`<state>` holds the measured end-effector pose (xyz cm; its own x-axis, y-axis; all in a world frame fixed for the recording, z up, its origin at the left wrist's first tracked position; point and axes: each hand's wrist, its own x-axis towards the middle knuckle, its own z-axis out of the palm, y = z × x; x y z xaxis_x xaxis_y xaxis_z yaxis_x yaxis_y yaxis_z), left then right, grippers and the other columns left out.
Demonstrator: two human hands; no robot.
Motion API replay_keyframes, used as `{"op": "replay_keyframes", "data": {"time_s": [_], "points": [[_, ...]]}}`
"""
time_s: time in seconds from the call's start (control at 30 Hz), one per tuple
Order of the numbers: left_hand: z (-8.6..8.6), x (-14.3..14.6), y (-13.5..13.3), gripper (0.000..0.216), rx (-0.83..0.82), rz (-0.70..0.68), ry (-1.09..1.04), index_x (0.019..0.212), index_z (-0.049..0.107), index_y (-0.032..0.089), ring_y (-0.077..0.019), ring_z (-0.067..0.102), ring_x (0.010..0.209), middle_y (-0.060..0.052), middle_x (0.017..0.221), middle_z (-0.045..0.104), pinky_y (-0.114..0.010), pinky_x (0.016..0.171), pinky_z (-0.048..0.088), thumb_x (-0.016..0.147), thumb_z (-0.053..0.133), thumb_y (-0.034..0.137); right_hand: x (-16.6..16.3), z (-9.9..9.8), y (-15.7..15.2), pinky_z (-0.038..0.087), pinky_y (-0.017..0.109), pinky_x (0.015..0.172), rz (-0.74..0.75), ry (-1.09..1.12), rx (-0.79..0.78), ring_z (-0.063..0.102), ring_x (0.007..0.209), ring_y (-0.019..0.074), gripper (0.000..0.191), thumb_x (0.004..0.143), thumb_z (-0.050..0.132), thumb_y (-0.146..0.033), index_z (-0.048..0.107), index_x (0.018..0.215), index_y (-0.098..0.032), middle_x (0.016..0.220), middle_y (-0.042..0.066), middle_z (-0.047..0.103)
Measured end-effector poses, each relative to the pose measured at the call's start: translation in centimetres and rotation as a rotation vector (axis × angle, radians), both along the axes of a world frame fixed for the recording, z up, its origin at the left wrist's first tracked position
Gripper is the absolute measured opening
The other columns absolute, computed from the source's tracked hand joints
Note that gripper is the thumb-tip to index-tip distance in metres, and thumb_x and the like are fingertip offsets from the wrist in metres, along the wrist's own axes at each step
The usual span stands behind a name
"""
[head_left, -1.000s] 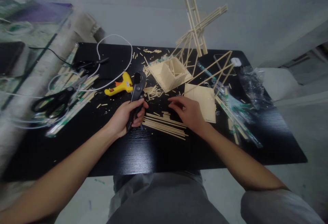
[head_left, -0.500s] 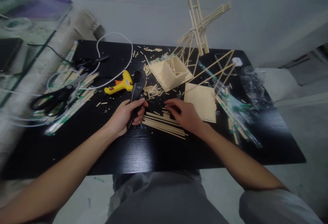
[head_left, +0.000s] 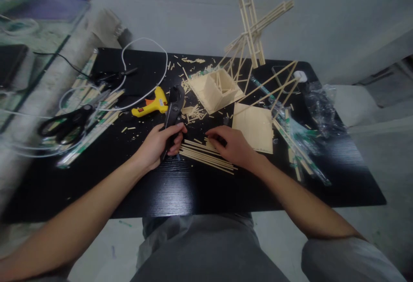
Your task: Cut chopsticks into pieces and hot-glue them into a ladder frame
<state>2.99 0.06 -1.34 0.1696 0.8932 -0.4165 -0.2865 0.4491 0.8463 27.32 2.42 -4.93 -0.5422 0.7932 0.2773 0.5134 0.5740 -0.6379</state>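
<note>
My left hand [head_left: 163, 144] is wrapped round a black hand cutter [head_left: 173, 112], whose broad head points away from me. Thin wooden sticks [head_left: 208, 159] lie side by side on the black table between my hands. My right hand [head_left: 234, 144] hovers over their right part, with thumb and forefinger drawn together beside a small group of short cut pieces [head_left: 210, 145]. Whatever the right fingertips pinch, if anything, is too small to make out. Behind my hands is a wooden box on a square base [head_left: 214, 92], with more short offcuts [head_left: 193, 113] next to it.
A yellow glue gun [head_left: 151, 103] lies left of the cutter. Black scissors [head_left: 69, 125] rest on wrapped sticks [head_left: 93, 137], near a looping white cable [head_left: 166, 62]. A crossed stick frame [head_left: 250, 28] rises at the back; a square wooden board [head_left: 253, 129] and plastic wrappers [head_left: 303, 137] lie right.
My right hand has shifted very slightly at the short pieces, its fingertips a touch lower over them. The left hand keeps its grip on the cutter; the view has tilted a little.
</note>
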Motion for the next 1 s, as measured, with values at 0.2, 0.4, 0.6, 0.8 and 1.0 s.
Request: {"op": "replay_keyframes", "data": {"time_s": [0.2, 0.4, 0.6, 0.8, 1.0], "points": [[-0.1, 0.1, 0.0, 0.023, 0.013, -0.002, 0.022, 0.084, 0.066, 0.013, -0.0067, 0.04, 0.041, 0.004, 0.057, 0.046, -0.019, 0.038, 0.027, 0.085, 0.075, 0.034, 0.1, -0.1, 0.2, 0.057, 0.033, 0.079, 0.017, -0.008, -0.019, 0.071, 0.083, 0.0189, 0.015, 0.096, 0.065, -0.012, 0.073, 0.107, -0.018, 0.1, 0.006, 0.078], [-0.2, 0.2, 0.0, 0.022, 0.021, -0.008, 0.037, 0.085, 0.066, 0.013, -0.0067, 0.041, 0.041, 0.004, 0.057, 0.046, -0.019, 0.038, 0.027, 0.087, 0.073, 0.034, 0.1, 0.0, 0.1, 0.057, 0.035, 0.083, 0.024, -0.009, -0.03, 0.07, 0.087, 0.0196, 0.014, 0.098, 0.064, -0.016, 0.074, 0.108, -0.019, 0.101, 0.007, 0.075], [-0.2, 0.2, 0.0, 0.023, 0.034, -0.013, 0.055, 0.085, 0.066, 0.013, -0.0068, 0.041, 0.041, 0.004, 0.058, 0.047, -0.019, 0.038, 0.027, 0.087, 0.074, 0.035, -0.2, 0.4, -0.4, 0.055, 0.045, 0.097, 0.166, -0.111, 0.072, 0.063, 0.106, 0.026, 0.033, 0.104, 0.061, -0.028, 0.072, 0.134, -0.02, 0.113, 0.013, 0.064], [-0.4, 0.2, 0.0, 0.025, 0.044, -0.018, 0.056, 0.085, 0.066, 0.014, -0.0067, 0.041, 0.041, 0.005, 0.058, 0.047, -0.02, 0.038, 0.028, 0.086, 0.075, 0.036, -0.4, 0.5, -0.6, 0.054, 0.048, 0.1, 0.167, -0.17, 0.084, 0.058, 0.109, 0.0273, 0.032, 0.106, 0.057, -0.033, 0.074, 0.132, -0.025, 0.116, 0.013, 0.06], [-0.6, 0.1, 0.0, 0.026, 0.047, -0.021, 0.057, 0.085, 0.066, 0.014, -0.0068, 0.042, 0.041, 0.004, 0.059, 0.047, -0.02, 0.039, 0.028, 0.087, 0.076, 0.037, -0.9, -0.3, -0.6, 0.054, 0.046, 0.097, 0.079, -0.116, 0.094, 0.06, 0.107, 0.0274, 0.026, 0.104, 0.061, -0.028, 0.075, 0.124, -0.019, 0.111, 0.013, 0.062]]}}
